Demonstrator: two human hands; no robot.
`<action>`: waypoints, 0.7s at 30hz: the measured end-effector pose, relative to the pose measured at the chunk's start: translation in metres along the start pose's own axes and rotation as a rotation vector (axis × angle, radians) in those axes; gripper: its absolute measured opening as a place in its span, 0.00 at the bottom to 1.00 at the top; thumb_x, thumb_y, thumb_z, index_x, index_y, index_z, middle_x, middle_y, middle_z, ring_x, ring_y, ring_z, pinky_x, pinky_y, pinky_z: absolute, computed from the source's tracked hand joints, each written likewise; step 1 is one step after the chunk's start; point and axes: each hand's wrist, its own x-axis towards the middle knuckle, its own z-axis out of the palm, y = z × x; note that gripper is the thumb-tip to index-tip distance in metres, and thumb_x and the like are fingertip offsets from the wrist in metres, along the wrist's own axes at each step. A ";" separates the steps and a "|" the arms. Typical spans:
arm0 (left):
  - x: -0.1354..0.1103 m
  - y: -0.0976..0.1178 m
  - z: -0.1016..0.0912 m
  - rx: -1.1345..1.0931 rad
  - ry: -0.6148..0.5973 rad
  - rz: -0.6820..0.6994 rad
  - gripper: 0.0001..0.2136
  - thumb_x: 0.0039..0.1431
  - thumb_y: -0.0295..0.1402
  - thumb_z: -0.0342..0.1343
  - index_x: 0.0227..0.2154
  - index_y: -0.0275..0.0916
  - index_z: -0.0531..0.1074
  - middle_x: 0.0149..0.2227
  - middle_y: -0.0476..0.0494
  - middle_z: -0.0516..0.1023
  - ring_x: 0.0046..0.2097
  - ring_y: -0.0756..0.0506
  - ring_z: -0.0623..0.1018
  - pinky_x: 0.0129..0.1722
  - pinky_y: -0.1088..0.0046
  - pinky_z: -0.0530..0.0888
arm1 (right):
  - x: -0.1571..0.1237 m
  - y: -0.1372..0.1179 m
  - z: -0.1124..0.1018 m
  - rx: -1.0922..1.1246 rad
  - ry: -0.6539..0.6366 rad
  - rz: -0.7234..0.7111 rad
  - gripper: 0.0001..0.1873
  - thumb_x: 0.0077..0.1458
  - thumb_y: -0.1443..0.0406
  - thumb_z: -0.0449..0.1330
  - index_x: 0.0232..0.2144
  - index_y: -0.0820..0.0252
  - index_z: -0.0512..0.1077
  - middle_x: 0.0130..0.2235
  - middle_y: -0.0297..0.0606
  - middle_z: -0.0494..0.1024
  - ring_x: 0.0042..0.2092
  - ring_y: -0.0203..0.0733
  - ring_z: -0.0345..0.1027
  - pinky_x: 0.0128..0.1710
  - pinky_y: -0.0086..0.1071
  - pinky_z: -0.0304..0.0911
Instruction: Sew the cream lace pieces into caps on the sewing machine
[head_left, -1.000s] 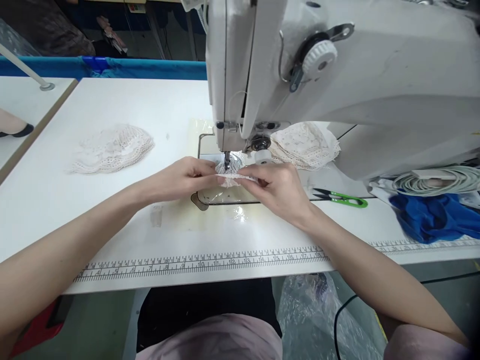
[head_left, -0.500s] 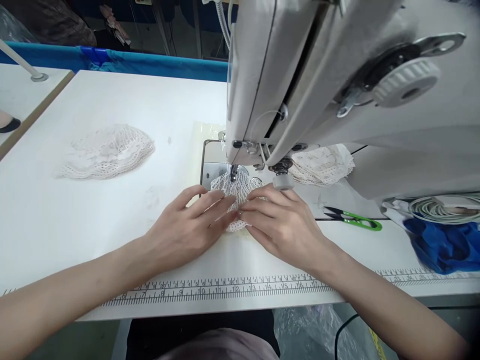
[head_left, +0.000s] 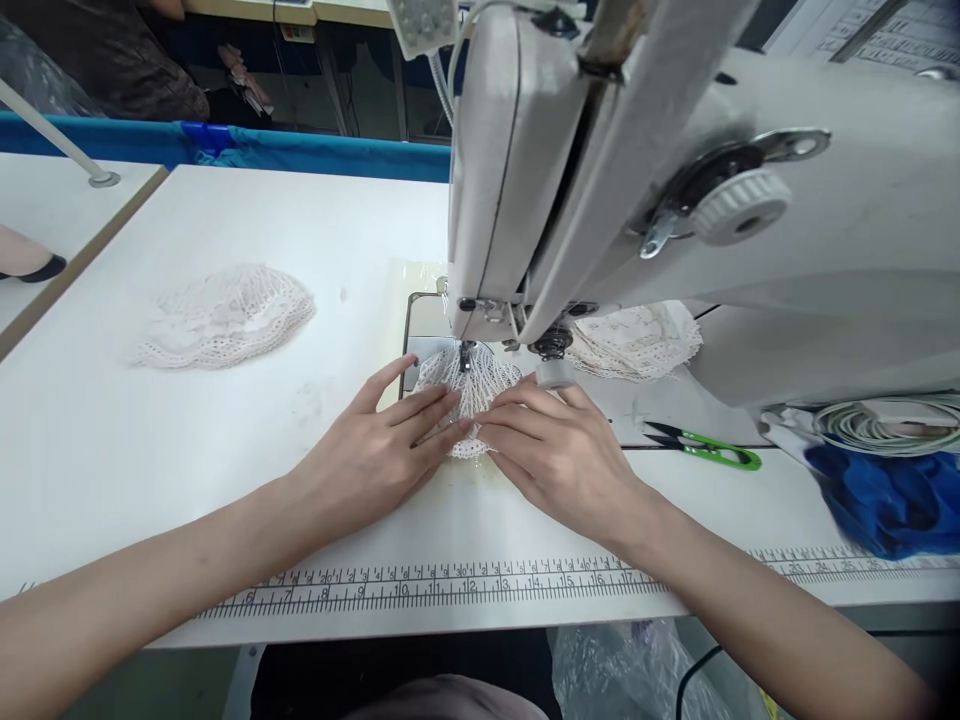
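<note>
My left hand (head_left: 375,455) and right hand (head_left: 566,455), no longer pinching an edge, rest with fingers spread on the white lace (head_left: 471,397), now fanned at the presser foot (head_left: 465,358) over the counter (head_left: 225,440), seemingly steadied flat.

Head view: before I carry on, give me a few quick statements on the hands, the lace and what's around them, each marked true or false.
1. The left hand and the right hand both touch the lace piece. True.
2. The green-handled snips are in the right hand. False: they lie on the table, to the right of that hand.
3. Printed ruler marks run along the table's near edge. True.
4. The blue cloth lies under the left hand. False: it lies at the right, beside the coiled cable.
</note>
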 end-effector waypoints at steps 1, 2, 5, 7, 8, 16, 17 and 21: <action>0.001 -0.001 0.001 -0.007 0.002 -0.009 0.13 0.67 0.27 0.49 0.51 0.37 0.73 0.52 0.38 0.77 0.55 0.40 0.76 0.62 0.45 0.64 | 0.000 0.001 0.001 -0.007 0.009 -0.002 0.11 0.62 0.73 0.54 0.34 0.58 0.76 0.37 0.33 0.82 0.43 0.40 0.72 0.49 0.38 0.57; 0.001 -0.003 0.001 -0.013 0.001 -0.015 0.13 0.68 0.27 0.48 0.51 0.37 0.73 0.52 0.38 0.77 0.55 0.40 0.76 0.63 0.44 0.63 | 0.000 0.001 0.002 -0.015 0.017 -0.004 0.11 0.62 0.73 0.54 0.34 0.58 0.76 0.37 0.33 0.82 0.43 0.40 0.72 0.49 0.38 0.57; 0.004 -0.006 0.004 -0.029 -0.015 -0.030 0.14 0.68 0.28 0.48 0.52 0.37 0.72 0.53 0.38 0.77 0.56 0.40 0.76 0.64 0.42 0.60 | 0.001 0.005 0.005 -0.037 0.037 -0.005 0.11 0.62 0.73 0.54 0.34 0.59 0.76 0.38 0.34 0.82 0.44 0.40 0.73 0.50 0.38 0.57; 0.005 -0.009 0.006 -0.037 -0.013 -0.044 0.14 0.68 0.28 0.48 0.52 0.37 0.73 0.52 0.37 0.77 0.55 0.40 0.76 0.65 0.42 0.59 | 0.002 0.008 0.008 -0.050 0.047 -0.001 0.10 0.62 0.73 0.55 0.34 0.59 0.76 0.38 0.33 0.83 0.42 0.40 0.73 0.50 0.39 0.57; 0.006 -0.010 0.007 -0.042 -0.009 -0.052 0.14 0.68 0.29 0.48 0.52 0.38 0.73 0.52 0.38 0.77 0.55 0.40 0.76 0.65 0.42 0.58 | 0.003 0.009 0.009 -0.058 0.054 0.003 0.10 0.61 0.73 0.55 0.34 0.58 0.76 0.39 0.33 0.83 0.41 0.40 0.73 0.51 0.39 0.57; 0.013 -0.022 0.014 -0.118 0.004 -0.125 0.14 0.68 0.30 0.48 0.52 0.39 0.73 0.52 0.38 0.77 0.56 0.40 0.75 0.67 0.42 0.52 | 0.008 0.019 0.018 -0.102 0.120 0.058 0.10 0.63 0.69 0.55 0.35 0.57 0.78 0.37 0.33 0.83 0.33 0.39 0.72 0.58 0.42 0.55; 0.014 -0.022 0.014 -0.132 0.007 -0.134 0.14 0.68 0.30 0.48 0.52 0.40 0.74 0.52 0.39 0.77 0.56 0.40 0.76 0.67 0.41 0.52 | 0.009 0.020 0.019 -0.102 0.111 0.069 0.11 0.63 0.69 0.55 0.36 0.57 0.78 0.37 0.34 0.83 0.34 0.39 0.72 0.58 0.43 0.55; 0.014 -0.021 0.013 -0.176 0.022 -0.177 0.14 0.67 0.30 0.49 0.50 0.42 0.75 0.52 0.40 0.78 0.56 0.40 0.76 0.66 0.43 0.54 | 0.008 0.021 0.022 -0.088 0.062 0.119 0.11 0.62 0.69 0.56 0.40 0.56 0.78 0.37 0.36 0.83 0.37 0.43 0.73 0.58 0.47 0.56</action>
